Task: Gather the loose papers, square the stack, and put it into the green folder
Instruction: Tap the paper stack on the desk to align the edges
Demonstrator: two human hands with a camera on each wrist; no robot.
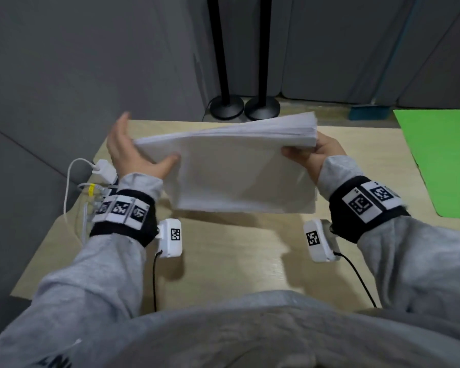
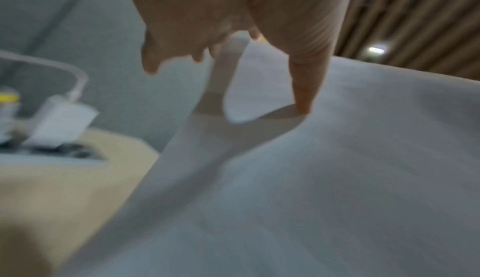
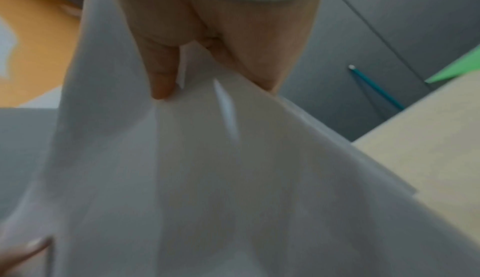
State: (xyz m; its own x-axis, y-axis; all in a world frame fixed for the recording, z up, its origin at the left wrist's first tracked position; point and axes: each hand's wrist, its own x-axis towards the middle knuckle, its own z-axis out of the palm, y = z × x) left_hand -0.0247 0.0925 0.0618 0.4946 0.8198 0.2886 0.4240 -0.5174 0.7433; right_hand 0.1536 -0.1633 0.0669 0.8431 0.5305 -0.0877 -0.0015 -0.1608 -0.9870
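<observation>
A thick stack of white papers (image 1: 239, 176) is held tilted on edge above the wooden table (image 1: 223, 261). My right hand (image 1: 311, 150) grips its right edge, thumb on the near face and fingers behind. My left hand (image 1: 144, 144) is at the stack's left edge with its fingers straight. Only its thumb (image 2: 303, 96) touches the near face of the stack (image 2: 311, 178). The right wrist view shows my right hand (image 3: 207, 66) pinching the sheets (image 3: 207, 178). The green folder (image 1: 441, 155) lies flat at the table's right side, apart from both hands; its corner (image 3: 457, 70) shows in the right wrist view.
A white charger with cables (image 1: 101, 168) sits at the table's left edge, near my left wrist. Two black stand bases (image 1: 226, 106) (image 1: 262, 107) and a teal brush (image 1: 369, 112) are on the floor beyond the far edge. Grey walls close in behind.
</observation>
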